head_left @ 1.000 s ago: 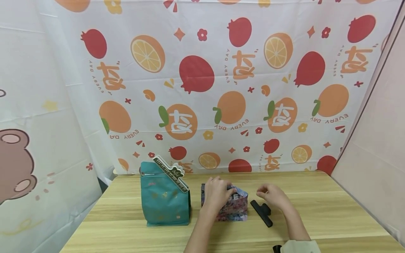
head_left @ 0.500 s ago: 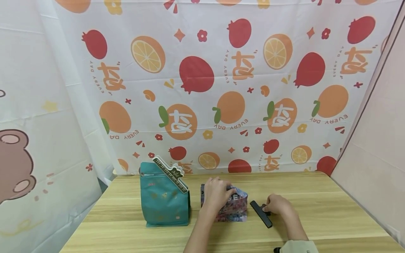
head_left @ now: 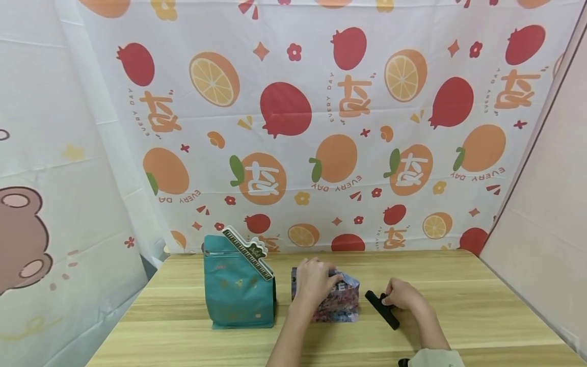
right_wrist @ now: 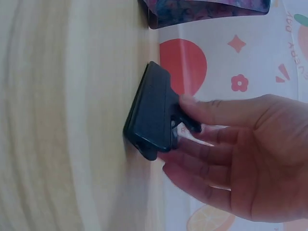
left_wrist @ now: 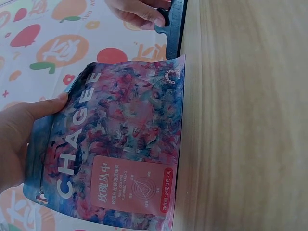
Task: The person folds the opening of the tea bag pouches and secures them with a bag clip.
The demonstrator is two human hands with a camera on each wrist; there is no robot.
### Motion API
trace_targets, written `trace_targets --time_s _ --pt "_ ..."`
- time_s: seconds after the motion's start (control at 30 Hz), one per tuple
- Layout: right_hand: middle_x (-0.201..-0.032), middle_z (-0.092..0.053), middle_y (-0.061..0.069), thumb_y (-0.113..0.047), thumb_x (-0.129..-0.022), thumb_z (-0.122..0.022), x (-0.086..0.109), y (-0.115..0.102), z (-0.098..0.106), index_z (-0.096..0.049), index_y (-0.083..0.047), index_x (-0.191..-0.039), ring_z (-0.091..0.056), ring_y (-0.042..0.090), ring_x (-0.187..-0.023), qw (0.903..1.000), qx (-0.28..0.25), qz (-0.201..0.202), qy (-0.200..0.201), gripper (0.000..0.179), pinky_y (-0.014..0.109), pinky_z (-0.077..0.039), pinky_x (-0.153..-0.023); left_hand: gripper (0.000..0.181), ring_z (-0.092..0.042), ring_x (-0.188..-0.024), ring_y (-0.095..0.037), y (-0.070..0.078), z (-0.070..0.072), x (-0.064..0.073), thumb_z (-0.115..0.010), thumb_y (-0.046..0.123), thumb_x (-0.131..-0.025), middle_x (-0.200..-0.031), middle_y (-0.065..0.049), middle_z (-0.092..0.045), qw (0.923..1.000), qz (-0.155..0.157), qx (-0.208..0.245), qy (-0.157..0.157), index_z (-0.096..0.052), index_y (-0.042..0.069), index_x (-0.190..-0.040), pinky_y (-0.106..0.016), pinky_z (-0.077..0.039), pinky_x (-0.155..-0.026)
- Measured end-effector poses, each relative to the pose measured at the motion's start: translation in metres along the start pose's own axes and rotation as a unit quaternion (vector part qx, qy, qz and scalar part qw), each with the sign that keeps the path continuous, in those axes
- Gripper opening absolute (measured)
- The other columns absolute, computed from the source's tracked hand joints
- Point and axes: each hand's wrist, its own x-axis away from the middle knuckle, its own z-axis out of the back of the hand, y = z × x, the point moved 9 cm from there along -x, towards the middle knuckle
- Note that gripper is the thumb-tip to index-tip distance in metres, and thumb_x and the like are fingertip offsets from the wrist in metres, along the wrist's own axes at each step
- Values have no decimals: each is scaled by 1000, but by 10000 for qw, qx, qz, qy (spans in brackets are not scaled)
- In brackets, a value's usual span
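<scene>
In the head view my left hand (head_left: 313, 282) grips the folded top of a pink and blue tea bag pouch (head_left: 339, 307), which stands on the table. The left wrist view shows the pouch front (left_wrist: 130, 120) lettered CHAGEE, with my left thumb on its upper edge and the other fingers hidden behind. To the right, my right hand (head_left: 404, 295) pinches the handle of a black bag clip (head_left: 381, 311). Seen from the right wrist, the clip (right_wrist: 149, 108) has its long bar at the tabletop, the thumb on one handle and the fingers behind it.
A teal pouch (head_left: 240, 300) stands on the left of the wooden table (head_left: 151, 326). A white and black decorated clip (head_left: 249, 253) sits slantwise across its top corner. Fruit-printed cloth (head_left: 284, 153) hangs behind the table.
My right hand has come down onto the black clip and taken hold of its handle. The clip has shifted slightly to the right. My left hand and the pouch have stayed put.
</scene>
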Motion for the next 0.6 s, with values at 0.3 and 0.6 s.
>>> trace_targets --time_s 0.3,0.6 --pt "-84 -57 12 0 -83 -63 1 -11 14 -57 13 -101 -58 24 -67 9978 -453 302 368 23 36 -49 -61 22 -53 -59 -8 3 4 3 -76 44 -70 -58 9 -60 9999 -46 -56 83 -76 24 -79 -22 -40 -58" --pt "-90 -59 12 -4 -84 -62 10 -30 44 -56 12 -109 -58 24 -80 9779 -1503 745 1246 31 33 -51 -66 22 -55 -61 -9 4 5 9 -76 43 -71 -62 9 -63 10000 -58 31 65 -76 22 -78 -23 -40 -59"
